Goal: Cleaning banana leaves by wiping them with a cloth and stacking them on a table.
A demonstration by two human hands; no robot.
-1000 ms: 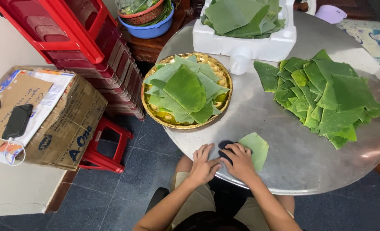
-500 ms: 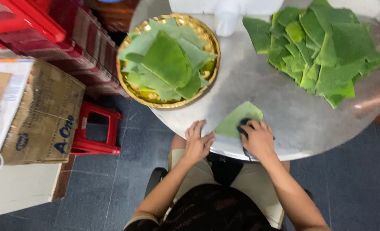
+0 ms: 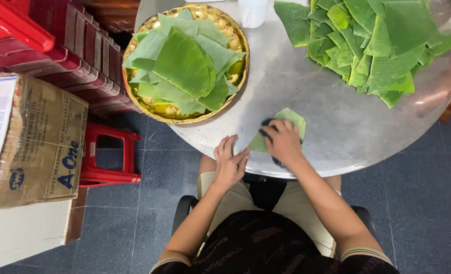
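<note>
Cardboard box [image 3: 38, 139] (brown, blue lettering) sits far left; right hand [image 3: 282, 142] presses dark cloth [image 3: 266, 124] on leaf [image 3: 286, 122], left hand [image 3: 230, 165] released.

Bare worktop [image 3: 306, 96] lies open between the gold tray [image 3: 134, 96] of leaves and the leaf pile [image 3: 388, 45]; a white bottle [image 3: 252, 12] blocks the far edge.

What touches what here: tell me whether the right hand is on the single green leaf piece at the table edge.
Touching. The head view shows the right hand pressed flat on the leaf piece, covering its near part with no gap.
</note>
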